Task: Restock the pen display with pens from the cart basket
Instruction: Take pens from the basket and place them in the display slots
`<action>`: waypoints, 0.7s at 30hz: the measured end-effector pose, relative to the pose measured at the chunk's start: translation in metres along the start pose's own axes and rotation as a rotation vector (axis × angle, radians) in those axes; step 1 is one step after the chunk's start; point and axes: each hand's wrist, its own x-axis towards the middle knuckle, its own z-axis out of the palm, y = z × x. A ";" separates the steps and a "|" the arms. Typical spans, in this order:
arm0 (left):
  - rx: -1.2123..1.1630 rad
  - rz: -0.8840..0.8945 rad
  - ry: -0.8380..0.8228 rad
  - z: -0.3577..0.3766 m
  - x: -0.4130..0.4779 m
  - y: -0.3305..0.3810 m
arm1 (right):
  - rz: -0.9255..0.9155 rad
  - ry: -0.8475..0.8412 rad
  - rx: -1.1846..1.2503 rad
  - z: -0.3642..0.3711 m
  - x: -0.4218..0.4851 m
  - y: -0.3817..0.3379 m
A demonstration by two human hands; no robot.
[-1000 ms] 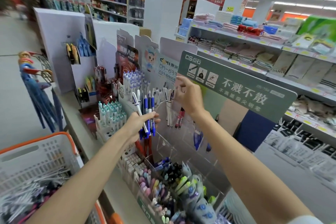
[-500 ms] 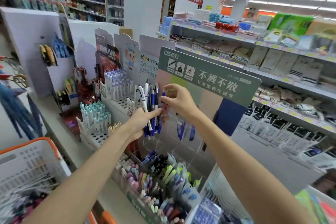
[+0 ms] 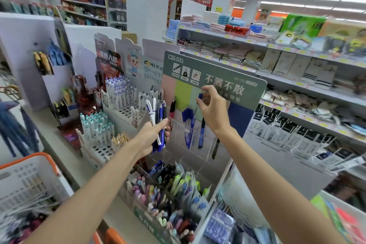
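My left hand point(image 3: 151, 136) grips a bundle of blue and white pens point(image 3: 157, 117), held upright in front of the clear acrylic pen display point(image 3: 198, 156). My right hand point(image 3: 213, 110) pinches one blue pen point(image 3: 201, 123) by its top, its tip down inside an upper slot of the display, next to a few blue pens point(image 3: 188, 123) standing there. A red pen point(image 3: 172, 112) stands in the slot to the left. The green header card point(image 3: 227, 85) rises behind my right hand. The white cart basket point(image 3: 29, 182) with an orange rim holds several pens at the lower left.
Lower display compartments hold several coloured pens and markers point(image 3: 168, 200). White pen racks point(image 3: 118, 105) stand to the left on the counter. Shelves with folded towels point(image 3: 227, 51) and packaged goods run along the right. Umbrellas point(image 3: 11, 125) hang at the far left.
My right hand took a blue pen from the bundle and moved right, lowering it into an upper slot. My left hand dropped slightly with the bundle. The view shifted left.
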 end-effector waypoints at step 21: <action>0.057 0.026 -0.057 -0.009 -0.008 -0.008 | 0.068 -0.096 -0.135 0.010 -0.015 0.008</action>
